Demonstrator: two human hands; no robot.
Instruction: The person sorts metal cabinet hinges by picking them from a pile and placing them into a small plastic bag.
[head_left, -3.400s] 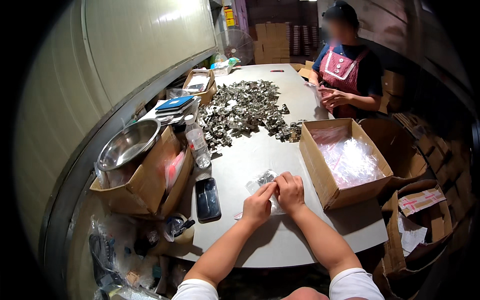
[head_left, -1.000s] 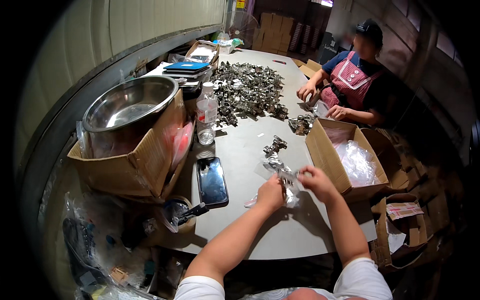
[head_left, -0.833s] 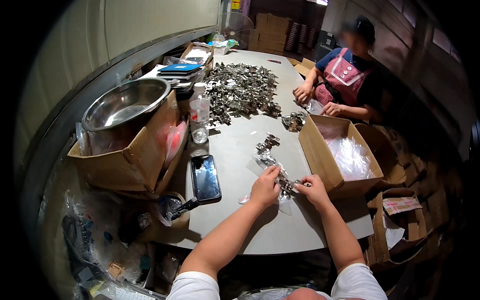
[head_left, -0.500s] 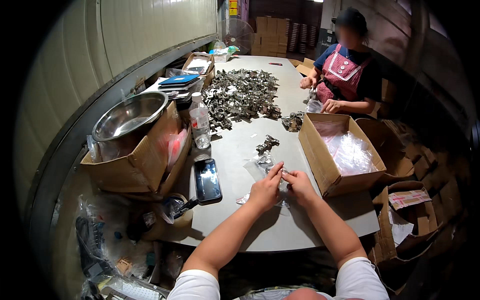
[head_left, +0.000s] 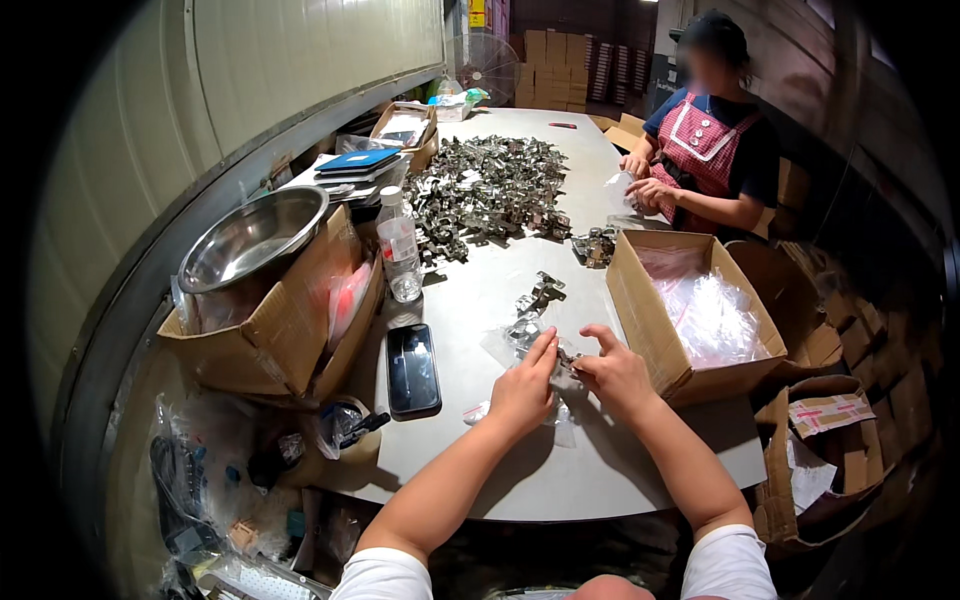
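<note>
Metal part point(head_left: 567, 360) is held over the table point(head_left: 585, 485) in a narrow pinch by the right hand point(head_left: 614, 378), just beside the left hand point(head_left: 525, 393), whose hold on the bag point(head_left: 498, 348) cannot be told. If the pinch is loosened, the part may be dropped; if the bag is snagged by metal, it may be torn. Just beyond, loose pieces point(head_left: 541, 290) could be knocked by either hand.

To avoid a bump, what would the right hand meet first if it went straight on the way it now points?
Likely the small silvery metal piece between the right hand and the left hand; then probably the left hand itself. Depth is hard to judge.
</note>
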